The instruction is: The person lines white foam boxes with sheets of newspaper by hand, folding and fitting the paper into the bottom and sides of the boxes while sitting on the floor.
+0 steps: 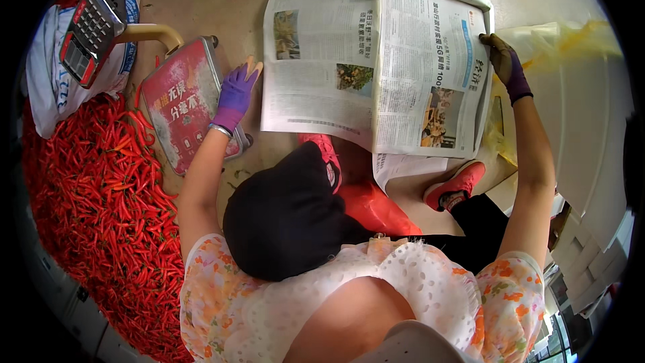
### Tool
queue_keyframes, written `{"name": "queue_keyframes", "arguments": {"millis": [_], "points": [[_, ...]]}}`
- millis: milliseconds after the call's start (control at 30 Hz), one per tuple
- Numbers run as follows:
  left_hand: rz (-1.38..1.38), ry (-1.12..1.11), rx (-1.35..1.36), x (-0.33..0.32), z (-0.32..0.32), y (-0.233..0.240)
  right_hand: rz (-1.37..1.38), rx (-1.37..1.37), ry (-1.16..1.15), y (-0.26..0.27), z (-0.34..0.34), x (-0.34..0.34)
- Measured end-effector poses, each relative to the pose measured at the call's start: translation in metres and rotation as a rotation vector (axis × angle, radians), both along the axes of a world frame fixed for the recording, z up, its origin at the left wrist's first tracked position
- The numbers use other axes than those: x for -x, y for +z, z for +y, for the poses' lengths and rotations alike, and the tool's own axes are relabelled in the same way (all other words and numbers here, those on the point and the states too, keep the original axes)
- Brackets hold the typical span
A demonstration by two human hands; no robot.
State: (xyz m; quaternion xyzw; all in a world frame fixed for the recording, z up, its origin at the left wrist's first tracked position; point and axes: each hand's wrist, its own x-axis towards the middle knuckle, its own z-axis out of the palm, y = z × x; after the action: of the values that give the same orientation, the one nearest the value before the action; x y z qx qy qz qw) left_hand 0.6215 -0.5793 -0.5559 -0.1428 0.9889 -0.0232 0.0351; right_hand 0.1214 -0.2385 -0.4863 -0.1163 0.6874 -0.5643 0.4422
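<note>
Several sheets of newspaper (pixel 322 106) are spread out before me, with a crease down the middle and a curled edge at the far right. My right hand (pixel 501 63), in a purple-backed glove, pinches the sheets' right edge. Just beside the left edge is my left hand (pixel 237 91), also gloved, its fingers apart and nothing visible in it. Whether those fingertips brush the paper is hard to tell. Below that hand lies the red, worn platform of an electronic scale (pixel 176 96). What is under the newspaper is hidden.
A large heap of red chilli peppers (pixel 116 196) fills the left side. The scale's keypad head (pixel 90 30) stands over a white woven sack (pixel 45 70). A red plastic bag (pixel 375 206) lies between my shoes. White boxes or panels (pixel 574 126) and yellowish plastic film (pixel 569 43) are at right.
</note>
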Motion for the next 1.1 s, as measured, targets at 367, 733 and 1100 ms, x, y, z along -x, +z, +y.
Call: {"name": "queue_keyframes", "arguments": {"millis": [367, 733, 1100], "points": [[0.614, -0.066, -0.451, 0.155, 0.081, 0.057, 0.538, -0.351, -0.021, -0.003, -0.042, -0.016], [0.484, -0.089, -0.478, 0.185, 0.151, 0.04, 1.322, -0.287, 0.21, -0.03, -0.07, -0.213], [0.505, -0.025, -0.562, 0.195, 0.178, 0.043, 1.014, 0.023, -0.127, -0.104, -0.13, -0.177]]}}
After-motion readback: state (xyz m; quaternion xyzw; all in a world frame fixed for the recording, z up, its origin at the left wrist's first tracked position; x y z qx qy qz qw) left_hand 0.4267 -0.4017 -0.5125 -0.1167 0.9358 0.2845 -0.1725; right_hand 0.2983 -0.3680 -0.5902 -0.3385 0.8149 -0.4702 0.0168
